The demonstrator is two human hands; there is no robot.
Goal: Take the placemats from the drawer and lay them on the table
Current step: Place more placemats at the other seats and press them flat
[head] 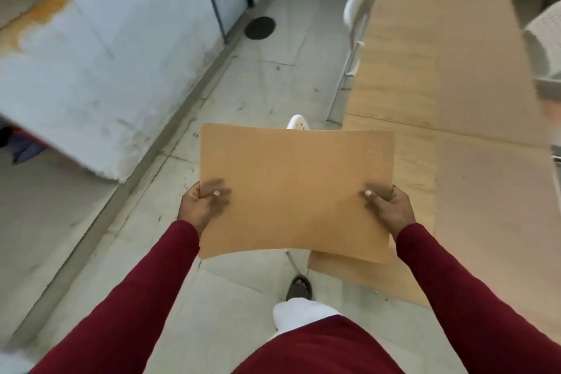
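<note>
Placemats [296,191]: tan, flat, rectangular sheets held as a stack in mid-air in front of the person, above the floor [243,85] and just off the near left corner of the desk [440,70]. A second sheet's corner shows below the top one at the lower right. The top sheet bows slightly along its far edge.

Left hand [200,206]: closed on the left edge of the placemats, thumb on top, fingers underneath.

Right hand [391,209]: closed on the right edge of the placemats, thumb on top, fingers underneath. Each grip is a pinch, tight on the stack.

Sleeves: dark red, on both arms, reaching to the wrists.

Desk: long, light brown wood top, running away along the right side of the view; its near left corner lies under the right part of the placemats.

Chairs: a white one [355,18] pushed against the desk's left edge; another white one [546,39] at the right edge; a white chair top [298,123] shows just beyond the placemats' far edge.

Floor: pale tile, with a dark round mat [260,27] near the wall.

Foot [299,287]: in a dark sandal, on the floor below the placemats.
</note>
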